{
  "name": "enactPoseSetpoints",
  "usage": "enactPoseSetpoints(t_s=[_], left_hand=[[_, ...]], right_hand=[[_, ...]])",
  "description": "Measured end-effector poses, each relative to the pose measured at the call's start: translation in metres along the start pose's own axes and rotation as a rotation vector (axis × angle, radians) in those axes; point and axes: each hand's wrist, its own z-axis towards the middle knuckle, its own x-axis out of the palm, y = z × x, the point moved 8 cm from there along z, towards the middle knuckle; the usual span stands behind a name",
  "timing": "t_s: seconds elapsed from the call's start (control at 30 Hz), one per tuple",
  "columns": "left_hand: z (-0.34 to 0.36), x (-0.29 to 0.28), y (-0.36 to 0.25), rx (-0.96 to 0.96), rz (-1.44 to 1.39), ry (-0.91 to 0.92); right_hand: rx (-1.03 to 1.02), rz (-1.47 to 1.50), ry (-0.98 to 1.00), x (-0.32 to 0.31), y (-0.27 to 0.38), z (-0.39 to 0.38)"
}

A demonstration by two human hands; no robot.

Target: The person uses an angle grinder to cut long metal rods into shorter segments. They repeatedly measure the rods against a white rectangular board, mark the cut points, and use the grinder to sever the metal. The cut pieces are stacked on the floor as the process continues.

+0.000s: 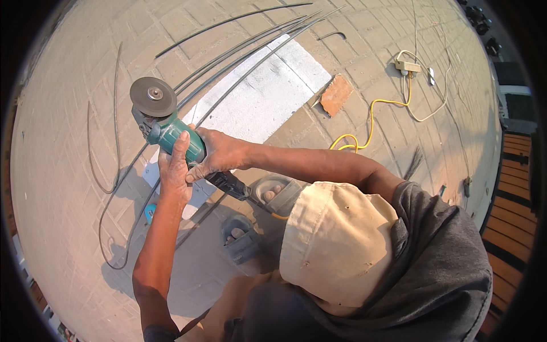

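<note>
My left hand (175,165) grips the green body of an angle grinder (181,142) from below and left, fingers closed on it. My right hand (213,151) is closed round it from the right, just beside the left. The grinder is raised, its dark disc (152,97) at the upper left, its black rear part pointing down-right toward a yellow cord. Under it lie a white speckled sheet (273,85) and long dark rods (233,40). A small blue object (150,214) lies by my left forearm. Beige fabric (336,245) and dark clothing fill the lower right.
My feet in grey footwear (239,242) are on the paving below the grinder. A broken terracotta piece (336,94) lies beside the sheet. A power strip (407,66) with yellow and pale cords (373,122) is at upper right. Bent wires (117,165) lie leftward; orange slats (513,211) edge the right.
</note>
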Motion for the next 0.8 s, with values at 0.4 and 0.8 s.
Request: enactPoseSetpoints(t_s=[0.4, 0.8], left_hand=[[0.005, -0.132, -0.010, 0.299, 1.119, -0.191], [-0.023, -0.250, 0.035, -0.058, 1.426, -0.214]], right_hand=[[0.088, -0.204, -0.964, -0.187, -0.036, -0.170], [0.360, -0.267, -1.367, -0.284, -0.165, -0.251]])
